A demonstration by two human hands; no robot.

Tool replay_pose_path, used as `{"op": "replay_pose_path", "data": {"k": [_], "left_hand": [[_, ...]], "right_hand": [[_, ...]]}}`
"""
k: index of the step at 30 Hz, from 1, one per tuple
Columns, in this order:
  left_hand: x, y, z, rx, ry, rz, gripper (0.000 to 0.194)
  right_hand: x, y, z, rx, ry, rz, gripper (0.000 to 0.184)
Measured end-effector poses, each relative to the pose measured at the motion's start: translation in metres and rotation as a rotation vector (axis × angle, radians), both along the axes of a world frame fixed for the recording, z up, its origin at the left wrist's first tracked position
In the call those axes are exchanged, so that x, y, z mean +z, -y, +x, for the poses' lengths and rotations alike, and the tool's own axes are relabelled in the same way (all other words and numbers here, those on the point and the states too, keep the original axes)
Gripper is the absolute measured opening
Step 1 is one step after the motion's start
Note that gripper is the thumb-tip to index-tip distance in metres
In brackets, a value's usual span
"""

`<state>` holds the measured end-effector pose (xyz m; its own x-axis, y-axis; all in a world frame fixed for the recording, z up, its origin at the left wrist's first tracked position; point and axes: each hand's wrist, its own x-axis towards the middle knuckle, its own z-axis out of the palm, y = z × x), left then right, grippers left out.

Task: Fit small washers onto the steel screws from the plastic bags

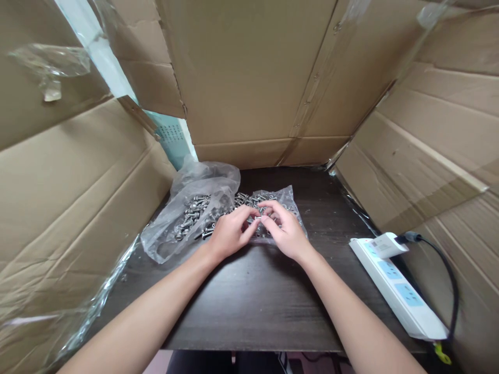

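From my end I look down on a dark, wood-grained tabletop [249,306], faintly scuffed, boxed in by a creased cardboard back panel [249,78], a left cardboard wall [78,182] and a right cardboard wall [436,150], their seams taped. At the far left corner I see a pale green sheet [170,131] with dark writing. The right side carries a white power strip [423,317] with an adapter [388,245] and a black cable [454,280]. Near the middle, the left hand [235,228] pinches a small metal fastener [258,217] between thumb and finger, above the bagged hardware; the right hand [286,228] curls its fingertips against the other end, though I can't tell whether it grips. Left of them lies a crumpled clear bag [205,173] of bolts [192,215]; just beyond them, a flatter plastic bag [287,194] bears more small metal pieces.
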<state>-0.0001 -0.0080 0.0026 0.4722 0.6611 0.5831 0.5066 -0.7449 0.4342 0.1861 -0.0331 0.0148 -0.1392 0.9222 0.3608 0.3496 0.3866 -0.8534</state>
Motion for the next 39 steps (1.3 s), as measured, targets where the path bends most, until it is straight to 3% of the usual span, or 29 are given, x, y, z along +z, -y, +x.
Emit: {"op": "replay_pose_path", "data": {"k": [14, 19, 24, 28, 32, 37, 39], "left_hand": [[0.0001, -0.0003, -0.0004, -0.018, 0.001, 0.014, 0.014], [-0.0007, -0.0014, -0.0008, -0.027, 0.018, 0.001, 0.014], [-0.0011, -0.0017, -0.0015, -0.043, 0.019, -0.015, 0.013], [-0.0011, -0.002, -0.0018, -0.04, 0.048, -0.016, 0.012], [-0.0018, -0.0023, -0.0018, -0.055, 0.064, -0.025, 0.013], [-0.0021, -0.0027, -0.0017, -0.064, 0.067, -0.017, 0.012], [-0.0019, -0.0027, -0.0019, -0.065, 0.062, -0.02, 0.011]], "right_hand": [[-0.0006, 0.0007, -0.0018, 0.019, 0.019, -0.047, 0.028], [-0.0022, 0.0005, -0.0016, 0.048, -0.037, -0.038, 0.037], [-0.0024, -0.0003, -0.0008, -0.013, -0.004, -0.055, 0.029], [-0.0017, -0.0018, 0.0001, 0.04, -0.085, -0.043, 0.045], [-0.0027, -0.0031, 0.0013, 0.005, -0.089, -0.121, 0.032], [-0.0024, -0.0016, 0.0006, 0.026, -0.069, -0.047, 0.041], [-0.0024, -0.0009, 0.0002, 0.033, -0.061, -0.066, 0.036]]}}
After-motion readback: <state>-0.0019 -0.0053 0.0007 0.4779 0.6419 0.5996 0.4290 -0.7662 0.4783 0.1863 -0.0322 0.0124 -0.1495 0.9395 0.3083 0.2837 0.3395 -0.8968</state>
